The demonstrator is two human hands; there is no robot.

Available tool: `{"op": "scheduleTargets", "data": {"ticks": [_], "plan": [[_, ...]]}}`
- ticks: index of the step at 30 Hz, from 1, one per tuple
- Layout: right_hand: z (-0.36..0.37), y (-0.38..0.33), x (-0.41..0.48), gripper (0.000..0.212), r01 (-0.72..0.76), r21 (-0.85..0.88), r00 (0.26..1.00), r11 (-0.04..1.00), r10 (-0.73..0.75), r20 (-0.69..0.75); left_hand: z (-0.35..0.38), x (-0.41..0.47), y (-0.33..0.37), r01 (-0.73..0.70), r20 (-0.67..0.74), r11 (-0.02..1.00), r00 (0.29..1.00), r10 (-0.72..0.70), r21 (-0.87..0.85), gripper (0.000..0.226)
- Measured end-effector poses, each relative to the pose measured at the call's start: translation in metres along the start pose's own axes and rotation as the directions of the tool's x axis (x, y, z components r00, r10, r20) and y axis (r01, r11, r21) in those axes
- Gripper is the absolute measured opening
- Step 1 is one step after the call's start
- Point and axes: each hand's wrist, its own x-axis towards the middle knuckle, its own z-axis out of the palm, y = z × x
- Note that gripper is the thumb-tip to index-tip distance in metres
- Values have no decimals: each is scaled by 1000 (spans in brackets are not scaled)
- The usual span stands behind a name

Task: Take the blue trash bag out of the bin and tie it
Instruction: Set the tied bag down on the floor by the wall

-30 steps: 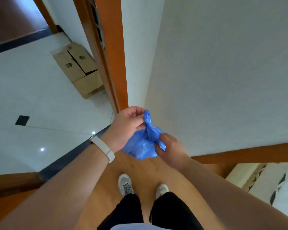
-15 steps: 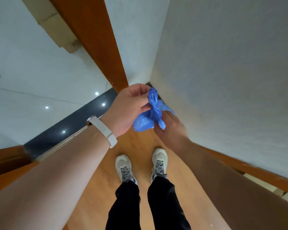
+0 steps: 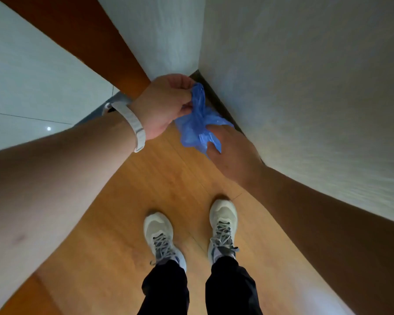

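the left hand (image 3: 166, 105) is curled tight, its fingers (image 3: 184, 99) pinched on a twisted upper tail of the bag (image 3: 197, 123), just above the middle of the frame. the right hand (image 3: 233, 153) sits lower and to the right, fingers closed on a second tail of the same bag, which spills over the knuckles; its fingertips are hidden under the plastic. the bag is thin, crinkled, see-through blue film, bunched small between the two hands and held in the air above the floor (image 3: 146, 212), close to the wall corner. a pale ribbed band (image 3: 134, 126) wraps the left wrist. the floor is smooth orange-brown wood planks. the walls (image 3: 305, 87) are off-white with a fine rough grain, and a dark skirting runs along their foot. two whitish mesh shoes (image 3: 162, 239) with grey laces stand at lower centre under black trouser legs.
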Motion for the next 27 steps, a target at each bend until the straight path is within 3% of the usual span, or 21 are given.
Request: {"op": "scheduleTargets", "data": {"ticks": [5, 8, 13, 19, 27], "plan": [[2, 13, 2, 37, -37, -89, 999, 995, 36, -9, -2, 39, -28, 3, -95, 949, 995, 28, 316, 13], [-8, 14, 1, 37, -36, -164, 999, 986, 37, 4, -4, 41, -26, -83, -57, 854, 990, 130, 514, 27], [-40, -6, -3, 37, -70, -242, 998, 968, 68, -17, -11, -5, -15, -165, 11, 784, 980, 197, 598, 36], [-99, -56, -17, 39, -81, -224, 997, 971, 75, -37, -34, -70, 17, -259, 134, 566, 958, 252, 782, 45], [-190, -153, -55, 39, -107, -259, 993, 960, 90, -76, -41, -179, 92, -351, 225, 296, 895, 386, 889, 41]]}}
